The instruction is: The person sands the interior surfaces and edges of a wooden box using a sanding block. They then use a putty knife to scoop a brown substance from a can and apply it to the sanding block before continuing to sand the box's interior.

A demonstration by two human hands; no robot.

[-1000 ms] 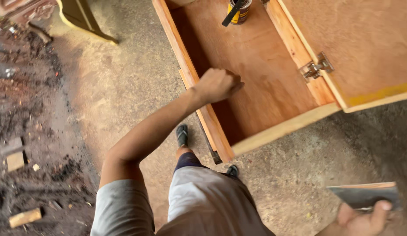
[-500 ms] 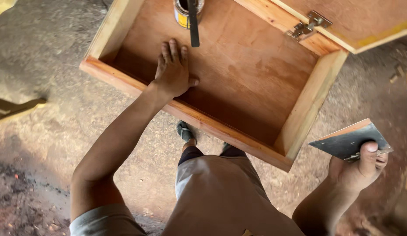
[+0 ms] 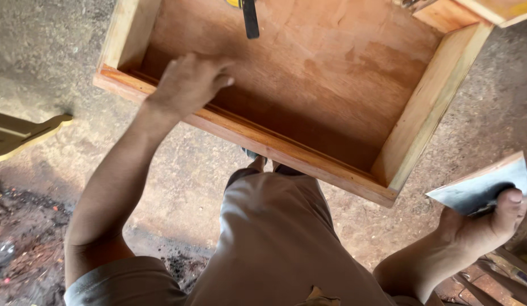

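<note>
Over the near wall of an open plywood cabinet box [image 3: 257, 137] lying on a rough concrete floor [image 3: 59, 68]: left hand [image 3: 187, 85] reaching down inside, blurred, fingers [image 3: 221, 79] curled loosely inward and resting at the near left corner, touching or almost touching the reddish-brown panel just behind the near wall, gripping nothing that shows. Low at the right edge of the view, well apart from the box: right hand [image 3: 484, 226] holding a flat metal scraper [image 3: 481, 187], thumb pressing on top of the grey blade, remaining fingers hidden beneath it, blade pointing left toward the box's right wall [image 3: 430, 107]. At the far end of the box interior, cut off by the top edge: yellow tin [image 3: 234, 3] only just showing, with a black handle [image 3: 250, 20] sticking out toward the viewer, both well apart from the left hand. At the top right corner: a hinged door panel [image 3: 501, 8] with a yellow-edged rim, hinge barely visible. Below the box: person's grey trouser leg [image 3: 269, 226] filling the middle, a foot peeking out just beside the near wall. At the left edge: a pale curved wooden piece [image 3: 20, 133] lying on the floor, with dark debris [image 3: 20, 249] near the lower left corner.
</note>
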